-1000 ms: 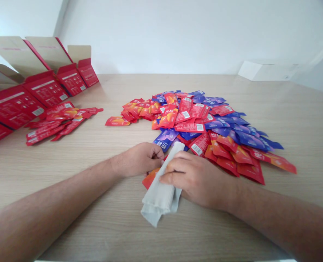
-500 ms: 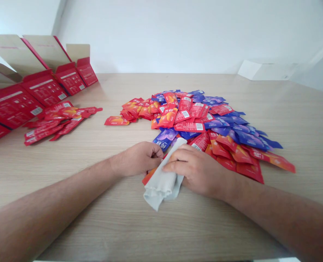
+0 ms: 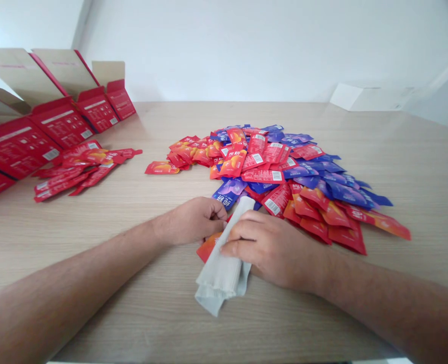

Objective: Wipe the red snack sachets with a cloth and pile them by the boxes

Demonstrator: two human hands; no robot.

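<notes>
Nearer to us than a moment ago, the white cloth (image 3: pixel 220 270) and our right hand (image 3: pixel 275 247) have slid down along the orange packet (image 3: pixel 207 247). We pinch the cloth between that hand's thumb and fingers; it lies slantwise over the packet, hiding much of it, above the table (image 3: pixel 151 313). Our left hand (image 3: pixel 193 220) curls beside them, fingertips partly hidden, so we cannot tell whether it grips the packet. Just beyond lies our big pile of packets (image 3: pixel 258 174).
</notes>
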